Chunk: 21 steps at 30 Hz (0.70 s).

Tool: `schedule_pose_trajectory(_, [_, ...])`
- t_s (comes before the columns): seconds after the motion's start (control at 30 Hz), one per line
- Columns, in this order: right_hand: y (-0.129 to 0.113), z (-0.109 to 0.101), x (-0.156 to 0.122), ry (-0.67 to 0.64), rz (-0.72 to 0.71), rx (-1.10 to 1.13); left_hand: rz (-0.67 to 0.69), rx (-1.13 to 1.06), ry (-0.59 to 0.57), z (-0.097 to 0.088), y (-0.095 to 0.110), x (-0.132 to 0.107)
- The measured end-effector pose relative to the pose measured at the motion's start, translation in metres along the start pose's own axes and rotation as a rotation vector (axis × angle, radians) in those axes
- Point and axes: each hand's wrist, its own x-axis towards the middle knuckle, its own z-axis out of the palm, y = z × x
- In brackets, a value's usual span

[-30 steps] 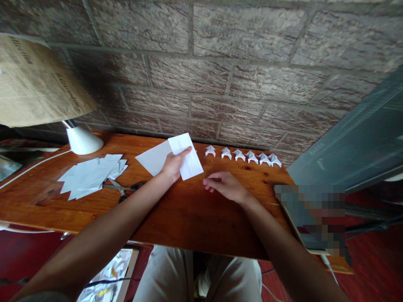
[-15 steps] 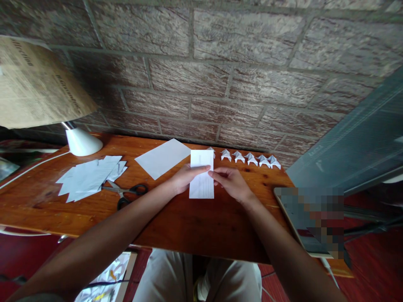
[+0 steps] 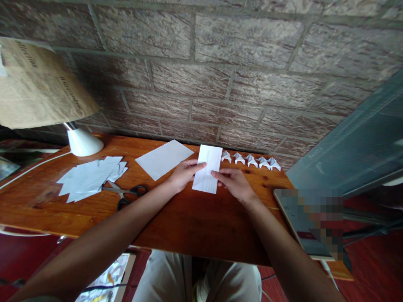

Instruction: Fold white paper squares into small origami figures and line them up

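Observation:
Both my hands hold a white folded paper strip (image 3: 208, 167) just above the wooden table (image 3: 189, 222). My left hand (image 3: 183, 174) pinches its left edge with fingers closed on it. My right hand (image 3: 233, 183) grips its right edge near the lower corner. The strip leans slightly to the right. A flat white sheet (image 3: 163, 159) lies just left of my left hand. A row of several small folded paper shapes (image 3: 252, 160) stands along the table's back edge, right of the strip.
Black-handled scissors (image 3: 127, 194) lie left of my left forearm, beside a pile of white paper pieces (image 3: 90, 178). A white lamp base (image 3: 84, 141) under a brown shade (image 3: 37, 90) stands at the back left. A tablet (image 3: 302, 226) rests at the table's right end. A brick wall rises behind.
My left hand carried the paper strip from over the flat sheet to the table's middle. My right hand came up and took its right edge. The strip now tilts slightly right.

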Motion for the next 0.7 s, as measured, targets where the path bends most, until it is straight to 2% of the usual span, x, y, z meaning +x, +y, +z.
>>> schedule_pose_trajectory(0.13, [-0.0017, -0.0016, 0.0, 0.011, -0.011, 0.04, 0.02, 0.009, 0.004, -0.0029, 0.0008, 0.001])
schedule_pose_trajectory(0.37, [-0.004, -0.0008, 0.0011, 0.089, -0.071, 0.199, 0.035, 0.065, -0.077, -0.0009, 0.0027, -0.0028])
schedule_pose_trajectory(0.53, [0.0031, -0.006, 0.0065, 0.15, -0.065, 0.194, 0.019, 0.036, -0.051, -0.0003, 0.0046, -0.0021])
schedule_pose_trajectory(0.7, [0.0015, -0.0072, 0.0056, 0.11, -0.05, 0.254, 0.032, 0.009, -0.05, -0.0022, 0.0024, 0.0007])
